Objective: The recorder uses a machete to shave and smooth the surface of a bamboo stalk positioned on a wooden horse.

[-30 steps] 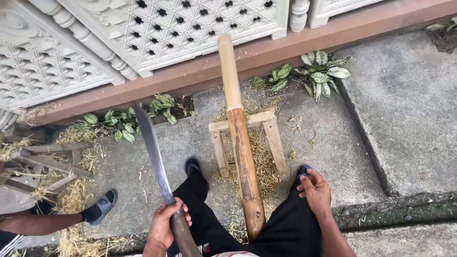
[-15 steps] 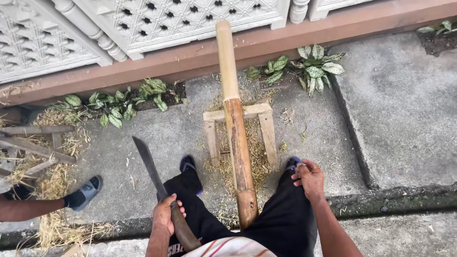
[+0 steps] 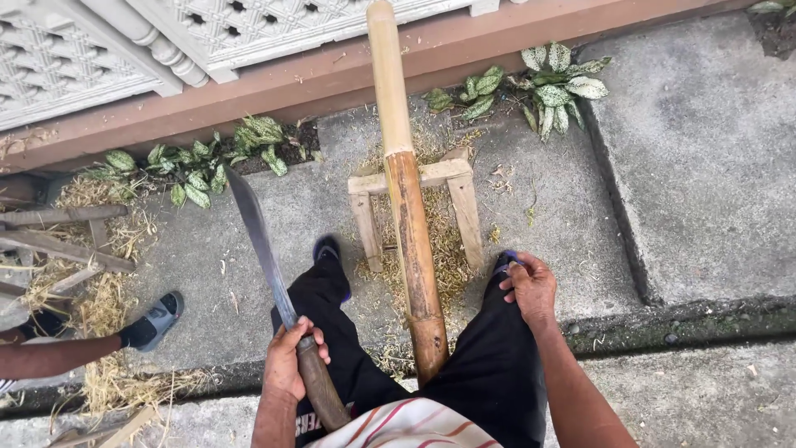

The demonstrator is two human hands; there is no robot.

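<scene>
My left hand (image 3: 292,359) grips the brown wooden handle of a long machete (image 3: 259,236), whose blade points up and away to the left. A thick bamboo pole (image 3: 406,191) leans from between my legs over a small wooden stand (image 3: 452,174) toward the wall; its far part is pale, its near part brown. My right hand (image 3: 529,286) rests on my right knee on the black trousers, holding nothing. My feet in dark sandals stand either side of the stand.
Bamboo shavings litter the concrete around the stand. Another person's leg and grey sandal (image 3: 153,319) are at the left, beside wooden sticks and straw (image 3: 62,241). Leafy plants (image 3: 555,79) grow along the reddish wall base under a white lattice fence (image 3: 249,25).
The machete blade has swung down and then risen again slightly at my left. The view has shifted a little; my right hand stays on my knee.
</scene>
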